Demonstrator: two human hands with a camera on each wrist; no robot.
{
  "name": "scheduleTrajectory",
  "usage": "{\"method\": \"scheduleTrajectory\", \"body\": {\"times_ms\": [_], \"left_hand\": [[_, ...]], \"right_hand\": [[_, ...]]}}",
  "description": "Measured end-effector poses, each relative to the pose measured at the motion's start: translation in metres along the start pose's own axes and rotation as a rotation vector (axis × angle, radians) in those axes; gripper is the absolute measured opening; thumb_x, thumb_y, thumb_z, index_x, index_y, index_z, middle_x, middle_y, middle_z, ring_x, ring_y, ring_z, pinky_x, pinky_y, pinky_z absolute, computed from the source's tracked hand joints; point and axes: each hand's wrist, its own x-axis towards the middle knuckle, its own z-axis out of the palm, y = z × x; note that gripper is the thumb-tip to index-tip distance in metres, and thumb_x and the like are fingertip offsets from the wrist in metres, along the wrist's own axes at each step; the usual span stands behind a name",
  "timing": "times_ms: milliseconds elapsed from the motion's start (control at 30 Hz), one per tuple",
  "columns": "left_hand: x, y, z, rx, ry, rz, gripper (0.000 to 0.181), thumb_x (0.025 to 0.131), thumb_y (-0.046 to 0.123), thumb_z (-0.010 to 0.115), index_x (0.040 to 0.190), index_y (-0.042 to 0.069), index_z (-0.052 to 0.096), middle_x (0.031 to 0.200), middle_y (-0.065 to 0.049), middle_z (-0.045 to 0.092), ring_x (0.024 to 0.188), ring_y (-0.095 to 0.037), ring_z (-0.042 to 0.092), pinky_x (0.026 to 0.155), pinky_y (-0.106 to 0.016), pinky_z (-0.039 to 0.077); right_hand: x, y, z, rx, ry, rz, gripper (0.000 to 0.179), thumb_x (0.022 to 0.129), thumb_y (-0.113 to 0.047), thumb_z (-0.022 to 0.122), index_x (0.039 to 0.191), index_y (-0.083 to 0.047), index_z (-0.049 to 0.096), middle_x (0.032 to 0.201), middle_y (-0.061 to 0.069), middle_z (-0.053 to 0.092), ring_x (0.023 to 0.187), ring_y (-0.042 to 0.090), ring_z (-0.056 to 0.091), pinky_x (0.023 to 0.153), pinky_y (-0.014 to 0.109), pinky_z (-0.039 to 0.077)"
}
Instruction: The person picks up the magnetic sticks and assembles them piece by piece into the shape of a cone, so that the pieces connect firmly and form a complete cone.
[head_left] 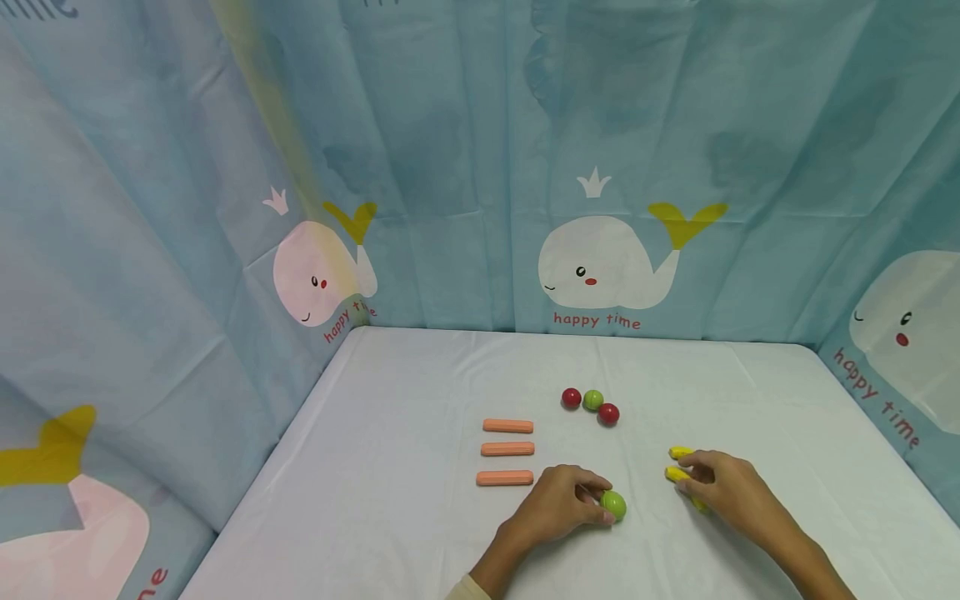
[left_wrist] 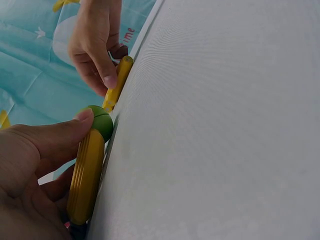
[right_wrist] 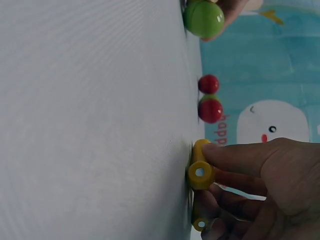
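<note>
The left hand (head_left: 555,504) has thumb and fingertips curled about a green ball (head_left: 614,505), and the right hand (head_left: 727,490) pinches the nearer yellow piece (head_left: 677,472), with another yellow piece (head_left: 680,452) just beyond that pinch. A light, even squeeze suits both — tips opposed across the ball's widest part, the right fingertips narrow enough to spare the neighbour. Left of the left grip, the orange sticks (head_left: 507,449) call for clearance. Whether that hand also holds the ribbed yellow-orange bar (left_wrist: 86,175) is hard to tell.
</note>
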Motion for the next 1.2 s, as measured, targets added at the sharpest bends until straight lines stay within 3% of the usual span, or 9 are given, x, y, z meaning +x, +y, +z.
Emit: {"method": "scheduleTrajectory", "body": {"times_ms": [267,567,733,1033,1200], "left_hand": [[0.000,0.000,-0.001,0.011,0.003,0.013,0.033,0.083,0.017,0.092,0.114,0.014,0.083,0.091,0.016,0.069,0.079,0.006,0.058,0.073,-0.017,0.049],[0.000,0.000,0.000,-0.012,0.004,-0.001,0.031,0.082,0.015,0.092,0.112,0.015,0.083,0.089,0.016,0.069,0.077,0.005,0.058,0.071,-0.017,0.049],[0.000,0.000,0.000,-0.012,0.009,-0.006,0.033,0.082,0.015,0.092,0.113,0.014,0.083,0.089,0.016,0.069,0.076,0.005,0.059,0.071,-0.017,0.049],[0.001,0.000,0.000,0.025,0.008,0.014,0.034,0.082,0.018,0.093,0.115,0.016,0.083,0.089,0.017,0.069,0.076,0.006,0.058,0.071,-0.017,0.049],[0.000,0.000,0.000,0.026,-0.006,0.020,0.033,0.082,0.019,0.093,0.114,0.017,0.083,0.087,0.015,0.071,0.074,0.005,0.059,0.070,-0.017,0.049]], "right_hand": [[0.001,-0.001,0.003,0.016,-0.027,0.032,0.031,0.092,-0.019,0.081,0.111,0.005,0.076,0.104,0.006,0.073,0.097,0.024,0.068,0.083,0.047,0.058],[-0.003,-0.009,0.007,0.074,0.051,-0.007,0.032,0.095,-0.017,0.077,0.119,0.003,0.071,0.097,0.003,0.074,0.088,0.017,0.068,0.070,0.029,0.054],[-0.002,-0.015,0.010,0.108,0.086,-0.003,0.034,0.095,-0.019,0.078,0.122,0.000,0.072,0.096,0.003,0.074,0.086,0.015,0.068,0.067,0.027,0.051],[-0.001,-0.029,0.020,0.295,0.056,0.042,0.039,0.097,-0.018,0.078,0.127,0.002,0.064,0.093,0.006,0.072,0.075,0.016,0.068,0.062,0.027,0.058],[-0.002,-0.038,0.025,0.326,0.044,0.054,0.042,0.096,-0.021,0.079,0.128,0.003,0.063,0.090,0.005,0.073,0.074,0.015,0.070,0.064,0.026,0.058]]}}
